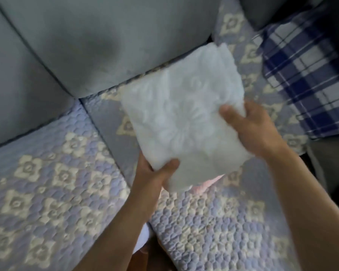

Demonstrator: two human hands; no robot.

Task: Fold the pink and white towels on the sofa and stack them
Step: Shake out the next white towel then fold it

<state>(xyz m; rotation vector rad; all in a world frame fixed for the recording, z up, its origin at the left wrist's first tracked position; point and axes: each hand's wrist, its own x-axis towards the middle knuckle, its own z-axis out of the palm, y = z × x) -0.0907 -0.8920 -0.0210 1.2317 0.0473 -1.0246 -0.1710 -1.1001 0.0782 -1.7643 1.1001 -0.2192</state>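
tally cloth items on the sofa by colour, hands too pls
White towel, folded, gripped by both hands: 1
Pink towel, only a sliver showing under the white one: 1
Blue plaid cloth: 1
Hands, left hand and right hand: 2
Total: 5

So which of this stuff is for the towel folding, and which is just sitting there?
For the job:
white towel, folded, gripped by the left hand and the right hand
pink towel, only an edge showing beneath the white one
sofa, where they get stacked

Just lying about:
blue checked cloth to the right
grey back cushions
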